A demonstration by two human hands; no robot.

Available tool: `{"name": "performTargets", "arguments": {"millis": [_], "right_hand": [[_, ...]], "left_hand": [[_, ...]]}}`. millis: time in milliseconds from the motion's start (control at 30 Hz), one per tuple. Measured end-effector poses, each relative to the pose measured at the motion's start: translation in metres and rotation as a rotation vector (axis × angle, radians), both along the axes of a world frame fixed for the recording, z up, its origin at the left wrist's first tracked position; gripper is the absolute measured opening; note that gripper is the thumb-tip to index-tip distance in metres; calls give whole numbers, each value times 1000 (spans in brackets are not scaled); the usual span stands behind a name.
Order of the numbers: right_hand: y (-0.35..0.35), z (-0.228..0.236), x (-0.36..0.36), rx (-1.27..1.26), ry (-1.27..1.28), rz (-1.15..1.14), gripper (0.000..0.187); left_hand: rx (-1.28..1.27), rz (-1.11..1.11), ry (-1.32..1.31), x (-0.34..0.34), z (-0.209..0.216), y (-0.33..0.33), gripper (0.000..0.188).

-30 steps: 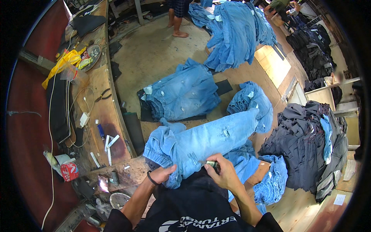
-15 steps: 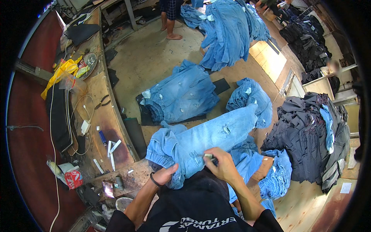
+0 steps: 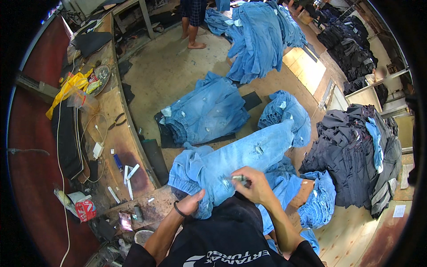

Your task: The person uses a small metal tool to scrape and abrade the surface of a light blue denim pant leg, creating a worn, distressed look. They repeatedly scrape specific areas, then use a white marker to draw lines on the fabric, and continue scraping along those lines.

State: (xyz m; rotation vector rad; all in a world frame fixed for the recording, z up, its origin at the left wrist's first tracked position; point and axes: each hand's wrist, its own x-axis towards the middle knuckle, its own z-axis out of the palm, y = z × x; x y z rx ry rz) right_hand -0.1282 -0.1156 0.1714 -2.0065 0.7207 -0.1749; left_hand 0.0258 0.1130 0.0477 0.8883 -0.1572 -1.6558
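A pair of light-blue denim jeans (image 3: 240, 153) lies stretched out in front of me, its gathered waist end at the left. Two frayed worn patches show on the leg. My left hand (image 3: 190, 204) grips the near edge of the jeans, thumb on top and fingers mostly hidden by the cloth. My right hand (image 3: 253, 186) is closed on a small pale, short tool (image 3: 239, 178), held just above the nearer worn patch (image 3: 226, 182). Its exact kind is too small to make out.
Folded jeans (image 3: 204, 109) lie ahead, with a bigger blue heap (image 3: 255, 42) beyond. Dark garments (image 3: 347, 155) are piled at the right. The wooden bench (image 3: 129, 129) at the left carries pliers (image 3: 117, 121), white sticks (image 3: 130, 178) and a cable. Another person's legs (image 3: 193, 26) stand at the back.
My right hand has shifted slightly up and left with the small tool, and more of the nearer worn patch shows. My left hand keeps its place on the jeans.
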Motion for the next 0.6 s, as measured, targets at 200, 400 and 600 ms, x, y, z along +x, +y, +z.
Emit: {"name": "performTargets", "arguments": {"millis": [200, 400, 600], "right_hand": [[0, -3, 3, 0, 3, -29, 15], [0, -4, 3, -10, 28, -53, 16], [0, -5, 6, -81, -17, -4, 15]], "left_hand": [[-39, 0, 33, 0, -2, -1, 67], [3, 32, 26, -4, -3, 0, 65], [10, 16, 62, -4, 0, -1, 62]]}}
